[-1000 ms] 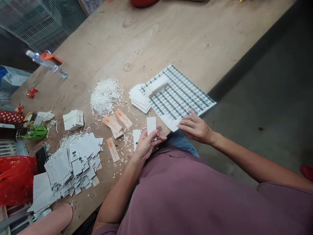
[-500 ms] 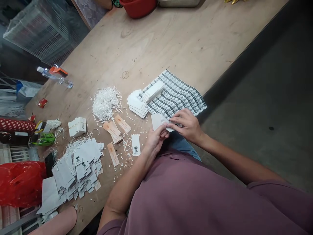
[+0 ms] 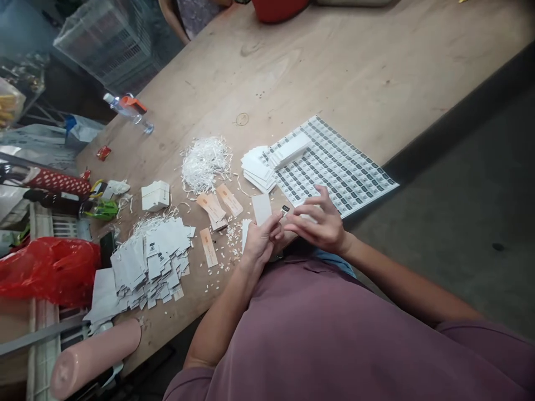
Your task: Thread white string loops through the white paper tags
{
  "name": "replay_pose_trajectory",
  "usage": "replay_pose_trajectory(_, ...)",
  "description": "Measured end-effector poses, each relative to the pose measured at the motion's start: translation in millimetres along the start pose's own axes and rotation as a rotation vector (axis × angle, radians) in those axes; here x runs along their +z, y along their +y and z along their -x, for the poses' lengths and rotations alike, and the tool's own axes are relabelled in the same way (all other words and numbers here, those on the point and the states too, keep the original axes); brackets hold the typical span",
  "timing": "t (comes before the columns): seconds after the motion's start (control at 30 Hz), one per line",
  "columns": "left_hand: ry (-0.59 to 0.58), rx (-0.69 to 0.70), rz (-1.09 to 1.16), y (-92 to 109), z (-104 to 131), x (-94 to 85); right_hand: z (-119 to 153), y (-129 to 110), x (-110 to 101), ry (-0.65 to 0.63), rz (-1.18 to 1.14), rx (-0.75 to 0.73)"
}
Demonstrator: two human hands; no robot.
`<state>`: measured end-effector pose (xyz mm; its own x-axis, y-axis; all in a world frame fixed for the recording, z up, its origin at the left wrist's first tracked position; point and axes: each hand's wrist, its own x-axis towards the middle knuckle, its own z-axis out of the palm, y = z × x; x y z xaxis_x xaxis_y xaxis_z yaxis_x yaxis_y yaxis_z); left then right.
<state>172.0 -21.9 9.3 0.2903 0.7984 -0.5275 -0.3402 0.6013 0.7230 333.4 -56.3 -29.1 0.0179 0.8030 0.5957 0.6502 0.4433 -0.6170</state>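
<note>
My left hand (image 3: 263, 239) is closed on a white card (image 3: 261, 208), its thumb pressed on top. A small label with a black top (image 3: 285, 209) shows at the left thumb tip; whether it is stuck to the card I cannot tell. Close beside it, my right hand (image 3: 320, 220) has its fingers apart, near the lower edge of a large sheet of black-and-white labels (image 3: 351, 172). On that sheet rests a stack of white cards (image 3: 291, 150). Fanned white cards (image 3: 258, 170) lie left of the sheet. A white printed strip (image 3: 245, 233) is partly covered by my left hand.
White strings (image 3: 207, 164) form a heap, with orange-and-white slips (image 3: 212, 210) nearby. Labelled cards (image 3: 154, 262) are piled at left, below a banded card stack (image 3: 155, 195). A bottle (image 3: 129, 113), red bag (image 3: 50, 273) and pink roll (image 3: 98, 356) sit around the table (image 3: 355, 72).
My right hand has lifted off the card and its fingers have spread. The black-topped label has come into view at my left thumb. The whole view has shifted.
</note>
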Motion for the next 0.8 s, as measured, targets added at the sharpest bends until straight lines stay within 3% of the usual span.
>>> replay_pose_trajectory(0.1,0.052,0.048,0.035,0,3,-10.9,-6,-8,14,0.052,-0.179,0.18)
replay_pose_trajectory(0.2,0.039,0.035,0.043,-1,8,-20.5,-16,-16,22,-0.004,-0.375,0.328)
replay_pose_trajectory(0.33,-0.048,-0.004,0.069,-1,16,-31.2,-32,-25,26,0.15,-0.465,0.419)
replay_pose_trajectory(0.37,-0.071,-0.009,0.067,-1,17,-33.4,-36,-25,28,0.135,-0.504,0.43)
replay_pose_trajectory(0.53,-0.129,0.024,-0.01,1,28,-44.6,-52,-20,54,-0.204,-0.762,0.485)
replay_pose_trajectory(0.67,-0.104,0.024,0.007,10,39,-58.5,-61,-16,64,-0.185,-0.618,0.454)
replay_pose_trajectory(0.8,-0.058,0.011,0.029,16,45,-68.5,-63,-25,51,-0.124,-0.391,0.316)
